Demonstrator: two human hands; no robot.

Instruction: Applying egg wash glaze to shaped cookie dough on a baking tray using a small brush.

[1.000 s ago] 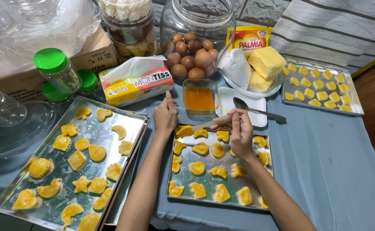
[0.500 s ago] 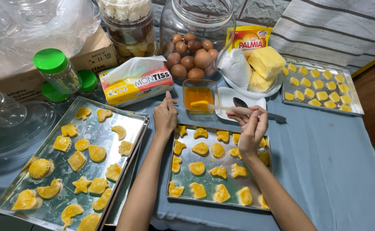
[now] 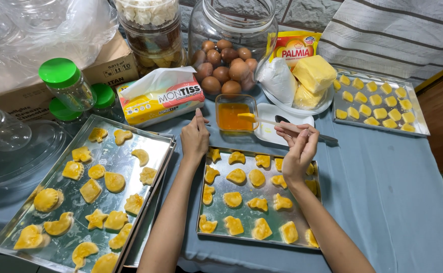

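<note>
My right hand (image 3: 298,146) pinches a thin pale brush (image 3: 263,120). The brush tip lies in a small clear square bowl of orange egg yolk (image 3: 230,117). My left hand (image 3: 195,137) grips the far left corner of a small metal baking tray (image 3: 241,211). Several yellow shaped dough pieces (image 3: 236,176) lie in rows on this tray. The right hand hovers over the tray's far right corner, just short of the bowl.
A larger tray (image 3: 125,169) of shaped dough lies at the left, a third tray (image 3: 424,130) at the far right. Behind stand a tissue pack (image 3: 160,98), a glass jar of eggs (image 3: 229,55), a plate with butter blocks (image 3: 312,76), a white dish with a spoon (image 3: 287,121) and green-lidded jars (image 3: 64,83).
My right hand rose from over the dough pieces and moved away from me, and the brush tip went into the yolk bowl. My left hand stayed on the tray corner.
</note>
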